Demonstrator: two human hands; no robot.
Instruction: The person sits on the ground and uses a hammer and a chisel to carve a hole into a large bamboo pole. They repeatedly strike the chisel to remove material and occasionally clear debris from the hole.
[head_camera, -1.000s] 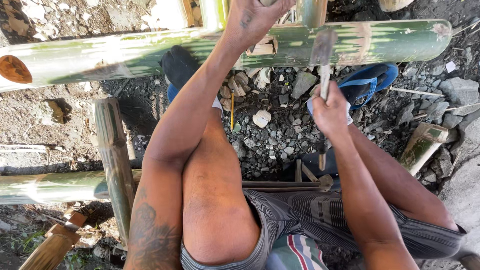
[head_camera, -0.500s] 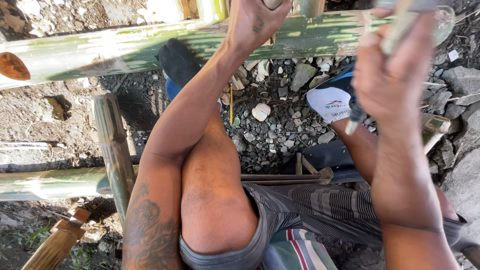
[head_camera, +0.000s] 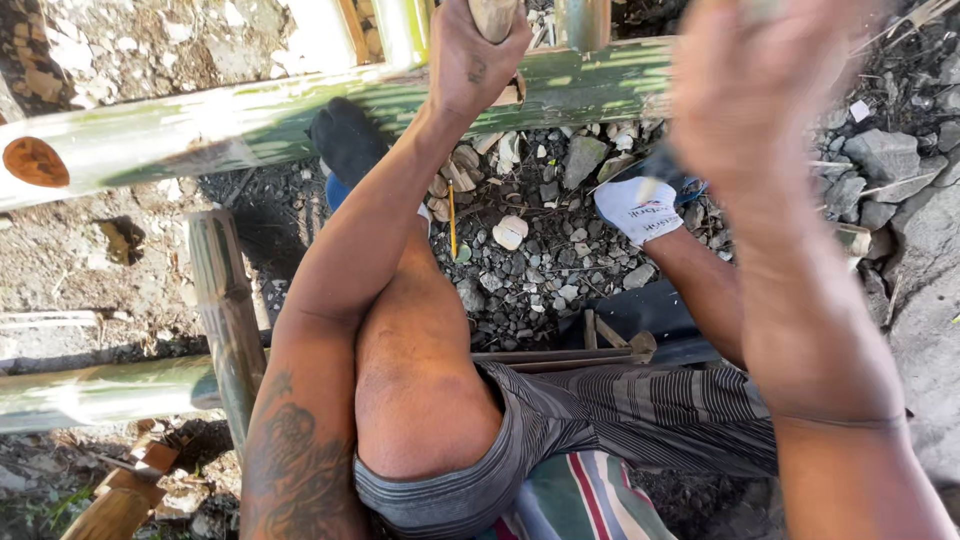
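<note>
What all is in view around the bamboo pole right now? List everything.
Long green bamboo pole: one, green with pale glare, lying across the top on the ground frame.
Pale wooden handle: one, tan, upright on the pole, gripped by the left hand.
Weathered upright bamboo post: one, brown-green, left of the knee.
Lower horizontal bamboo pole: one, green, bottom left.
Yellow pencil: one, lying on the gravel.
Grey stones and pale wood chips: many, under the pole.
Blue sandal: one, partly hidden behind the left forearm.
Left hand: closed on the handle.
Right hand: raised, blurred; what it holds cannot be made out.
</note>
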